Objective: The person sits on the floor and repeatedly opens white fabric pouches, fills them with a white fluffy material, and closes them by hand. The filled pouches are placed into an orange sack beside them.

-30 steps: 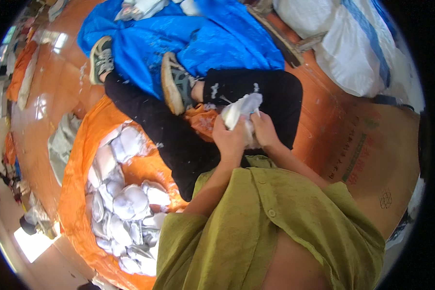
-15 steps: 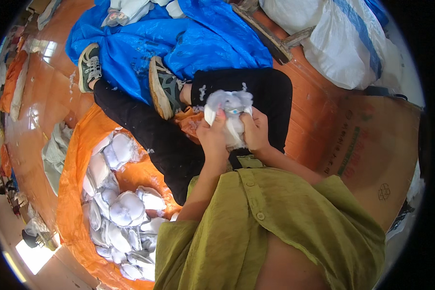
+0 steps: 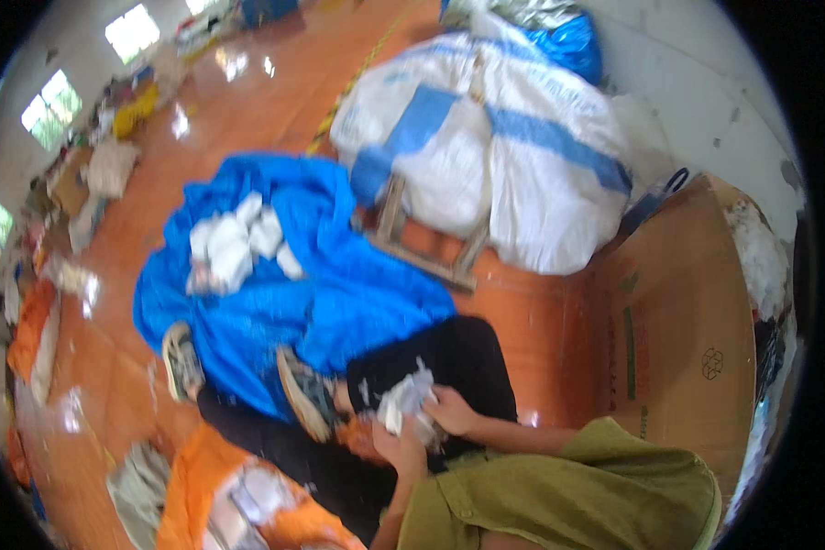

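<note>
My left hand (image 3: 399, 446) and my right hand (image 3: 451, 411) are close together over my bent leg in black trousers. Between them is a crumpled white padded piece (image 3: 406, 401) with loose grey-white fluff. Fingers of both hands are closed on it, and its exact shape is blurred. Below and left of my hands, an orange sack (image 3: 181, 490) lies open with white, cup-like pads (image 3: 261, 493) in it. Tufts of white fluff cling to my trousers.
Ahead, a blue sheet or sack (image 3: 325, 275) holds white pieces (image 3: 232, 243). Beyond it stand large white sacks (image 3: 555, 174) with blue bands and a wooden frame (image 3: 422, 261). A tall cardboard box (image 3: 687, 312) stands at right; a pale cloth (image 3: 139, 490) lies at left.
The view has tilted upward, bringing more of the room, the white sacks and the windows into sight. My hands still hold the white padded piece, now lower in the picture.
</note>
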`<state>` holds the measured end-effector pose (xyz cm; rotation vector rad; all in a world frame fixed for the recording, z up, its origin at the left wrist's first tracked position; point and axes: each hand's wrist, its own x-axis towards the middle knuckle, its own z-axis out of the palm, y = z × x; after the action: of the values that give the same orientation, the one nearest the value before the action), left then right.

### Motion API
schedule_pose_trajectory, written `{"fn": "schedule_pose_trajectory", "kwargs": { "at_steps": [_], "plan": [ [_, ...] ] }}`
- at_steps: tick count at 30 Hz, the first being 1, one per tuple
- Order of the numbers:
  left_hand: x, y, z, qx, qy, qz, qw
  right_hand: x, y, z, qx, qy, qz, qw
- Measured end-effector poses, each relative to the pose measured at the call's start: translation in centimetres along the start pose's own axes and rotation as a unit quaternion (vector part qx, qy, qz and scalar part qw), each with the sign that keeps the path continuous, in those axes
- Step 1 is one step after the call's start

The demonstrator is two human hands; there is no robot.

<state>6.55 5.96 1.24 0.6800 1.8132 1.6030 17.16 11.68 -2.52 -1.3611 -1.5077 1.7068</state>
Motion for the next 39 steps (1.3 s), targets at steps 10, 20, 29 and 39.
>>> {"fn": "schedule_pose_trajectory", "kwargs": {
  "at_steps": [10, 20, 29, 39],
  "plan": [
    [0.6, 4.6, 1.5, 0.037, -0.061, 0.106, 0.992, -1.7, -3.7, 0.0, 0.222, 0.086, -0.085, 0.967],
    [0.2, 9.6, 0.3, -0.315, -0.069, -0.215, 0.922, -4.1, -10.1, -0.3, 0.176, 0.067, -0.223, 0.956],
    [1.0, 2.8, -1.3, -0.376, -0.213, -0.347, 0.832, -3.2, -8.9, -0.6, -0.057, 0.107, -0.307, 0.944],
    [-0.5, 3.9, 0.5, -0.183, -0.019, 0.004, 0.983, -1.3, -7.8, 0.0, -0.015, 0.143, -0.220, 0.965]
  ]
}}
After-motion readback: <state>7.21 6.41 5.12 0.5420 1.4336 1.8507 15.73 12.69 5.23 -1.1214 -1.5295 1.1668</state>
